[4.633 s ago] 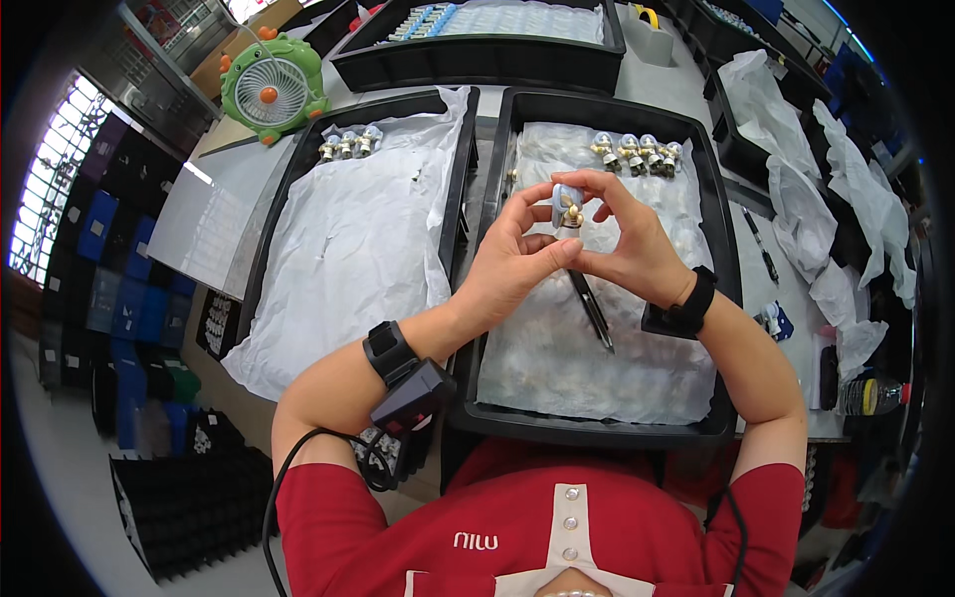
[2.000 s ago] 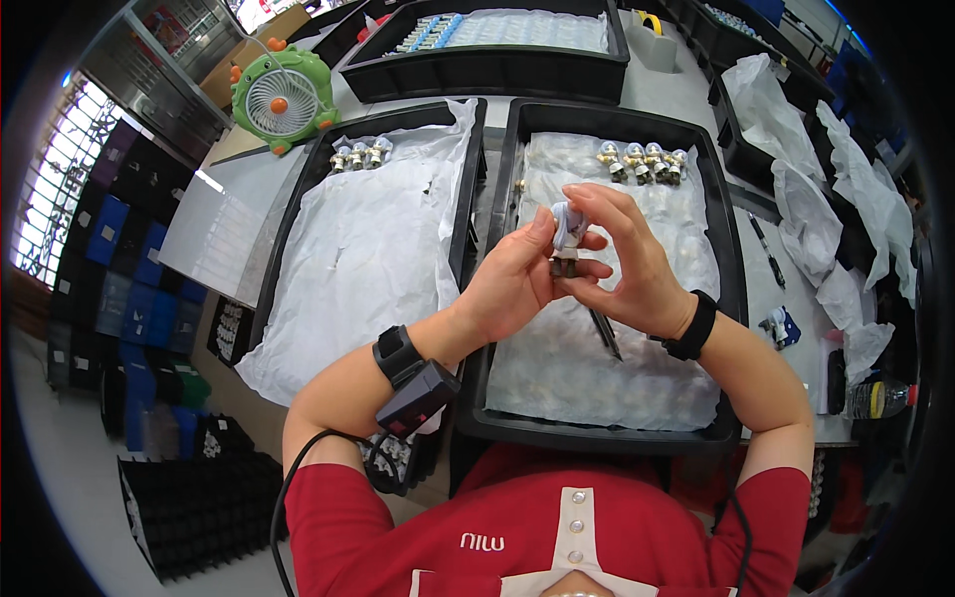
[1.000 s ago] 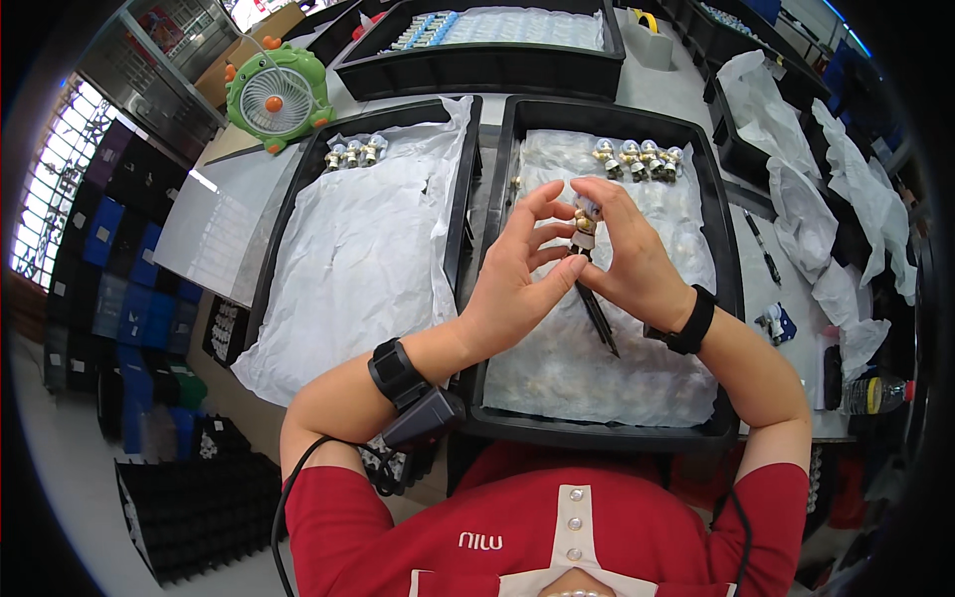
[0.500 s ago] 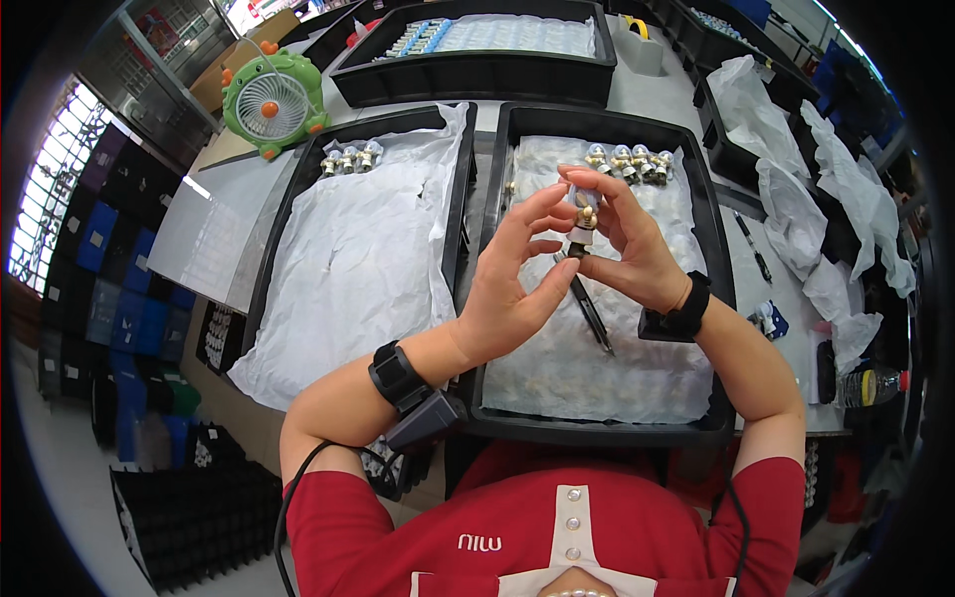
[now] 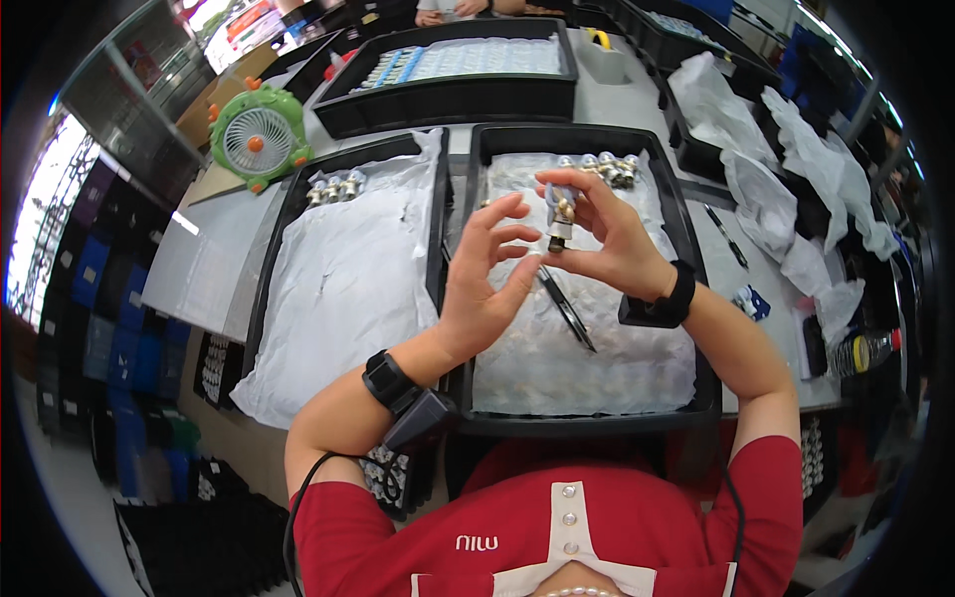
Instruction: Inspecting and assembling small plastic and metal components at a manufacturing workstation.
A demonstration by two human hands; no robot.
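My right hand (image 5: 617,244) grips a small figurine-like piece (image 5: 561,217) between thumb and fingers, upright above the right tray. The piece has a pale rounded top, gold-coloured details, a white band and a dark base. To its left, my left hand (image 5: 487,284) is open, its fingers spread and apart from the piece. Below the hands, a slim black tool (image 5: 567,313) lies across the paper in the right tray (image 5: 704,348). Several similar pieces (image 5: 607,169) stand in that tray's far part. More pieces (image 5: 336,187) stand at the far end of the left tray (image 5: 261,318).
A green fan (image 5: 257,137) stands at the far left. Beyond the trays is another black tray (image 5: 448,95), with a person's hands (image 5: 453,12) behind it. On the right are a black pen (image 5: 726,236), crumpled white paper (image 5: 766,194) and a bottle (image 5: 863,353).
My left hand has come away from the piece and moved left with fingers spread. The right hand still holds it. The whole view has shifted slightly, and a person's hands now show at the back.
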